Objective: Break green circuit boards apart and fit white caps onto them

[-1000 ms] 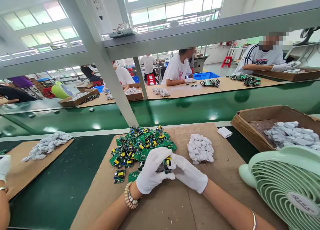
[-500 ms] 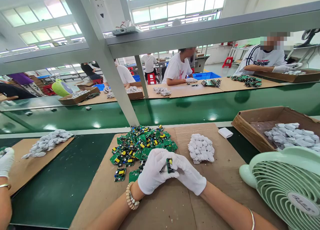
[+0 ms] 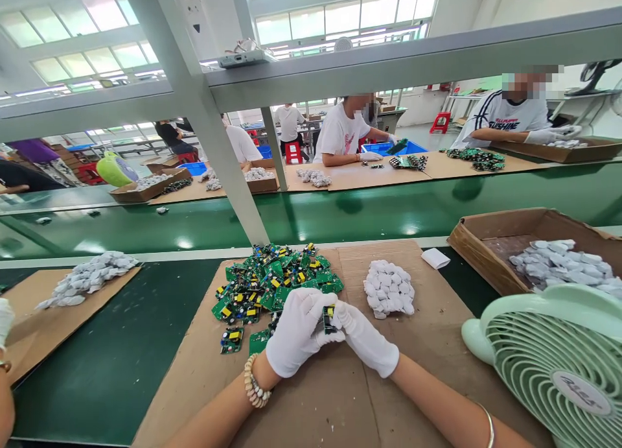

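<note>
Both my hands wear white gloves and meet above the cardboard sheet. A small green circuit board (image 3: 329,318) with a yellow part and dark parts stands edge-on between them. My left hand (image 3: 296,334) is closed around it from the left, thumb underneath. On the other side, the fingers of my right hand (image 3: 369,341) are pinched together against the board's right edge; whether they also hold a small white piece is hidden. Behind my left hand lies a heap of circuit boards (image 3: 276,279), with a single board (image 3: 232,340) apart in front. A pile of white lumps (image 3: 389,288) sits right of the heap.
A cardboard box (image 3: 473,253) with more white lumps stands at right, behind a pale green fan (image 3: 549,357). A folded white piece (image 3: 436,258) lies near the sheet's back edge. At far left, a co-worker's gloved hand (image 3: 4,321) shows. Other people sit across the green belt (image 3: 340,214).
My hands stay together on the board, which has turned slightly, showing more of its yellow part. The neighbour's hand at left has moved partly out of view. Across the belt, a co-worker lifts a green board.
</note>
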Motion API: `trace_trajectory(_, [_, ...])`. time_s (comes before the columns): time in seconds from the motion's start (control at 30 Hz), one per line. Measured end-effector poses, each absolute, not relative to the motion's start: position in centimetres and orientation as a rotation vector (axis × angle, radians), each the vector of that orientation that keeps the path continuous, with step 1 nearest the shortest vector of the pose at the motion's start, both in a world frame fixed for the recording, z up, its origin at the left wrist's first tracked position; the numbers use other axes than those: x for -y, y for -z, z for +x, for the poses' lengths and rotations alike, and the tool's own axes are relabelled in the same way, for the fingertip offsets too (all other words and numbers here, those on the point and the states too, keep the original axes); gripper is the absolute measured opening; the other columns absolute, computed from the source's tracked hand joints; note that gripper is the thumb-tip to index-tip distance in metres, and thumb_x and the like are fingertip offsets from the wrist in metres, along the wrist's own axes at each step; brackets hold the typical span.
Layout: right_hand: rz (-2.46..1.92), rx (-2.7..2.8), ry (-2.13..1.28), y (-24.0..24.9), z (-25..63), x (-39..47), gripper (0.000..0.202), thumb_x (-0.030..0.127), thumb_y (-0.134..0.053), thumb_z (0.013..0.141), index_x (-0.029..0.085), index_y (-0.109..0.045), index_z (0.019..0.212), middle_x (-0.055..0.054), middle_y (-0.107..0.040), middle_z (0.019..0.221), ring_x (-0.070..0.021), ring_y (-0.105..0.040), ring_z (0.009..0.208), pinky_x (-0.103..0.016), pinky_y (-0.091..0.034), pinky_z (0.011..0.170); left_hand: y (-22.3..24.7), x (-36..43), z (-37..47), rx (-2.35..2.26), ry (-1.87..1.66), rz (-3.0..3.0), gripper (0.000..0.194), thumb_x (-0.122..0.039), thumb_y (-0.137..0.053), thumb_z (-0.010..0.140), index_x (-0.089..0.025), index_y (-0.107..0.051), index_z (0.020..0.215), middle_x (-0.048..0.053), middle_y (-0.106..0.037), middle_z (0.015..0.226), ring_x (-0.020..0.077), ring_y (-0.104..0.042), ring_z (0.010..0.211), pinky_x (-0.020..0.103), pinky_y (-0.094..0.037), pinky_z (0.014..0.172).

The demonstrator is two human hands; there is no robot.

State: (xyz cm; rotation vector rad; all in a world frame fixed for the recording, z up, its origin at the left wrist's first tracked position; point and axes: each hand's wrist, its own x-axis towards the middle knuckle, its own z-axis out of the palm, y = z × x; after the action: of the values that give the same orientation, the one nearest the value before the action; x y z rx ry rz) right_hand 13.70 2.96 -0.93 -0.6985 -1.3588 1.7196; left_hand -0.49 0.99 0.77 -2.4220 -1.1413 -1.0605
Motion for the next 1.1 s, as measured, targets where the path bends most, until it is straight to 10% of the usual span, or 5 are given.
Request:
trace_trajectory(0.67, [-0.631, 1.458, -1.74, -0.4, 15.0, -4.1, 0.039, 0.043, -0.062, 0.076, 0.022, -0.06, 0.109, -0.004, -0.061, 0.106, -0.0199, -0.052, 0.098, -0.036, -0.037, 0.093, -1.1, -1.3, -0.7, 1.207, 1.026, -2.376, 0.05, -0.057, -0.042, 0.083, -0.018, -0.05, 0.113, 0.009, -0.065, 0.096, 0.0214, -0.055, 0.09, 0.033, -0.038, 0.08])
trace_trajectory(1.1, [-0.469, 1.093, -2.066, -0.4, 14.2, -3.2, 0.048, 0.058, -0.052, 0.078, 0.022, -0.058, 0.11, 0.001, -0.051, 0.068, -0.0148, -0.05, 0.073, -0.029, -0.044, 0.071, -1.0, -0.8, -0.7, 1.135, 1.139, -2.322, 0.05, -0.05, -0.055, 0.079, -0.019, -0.046, 0.118, 0.007, -0.066, 0.094, 0.0213, -0.057, 0.091, 0.033, -0.04, 0.08])
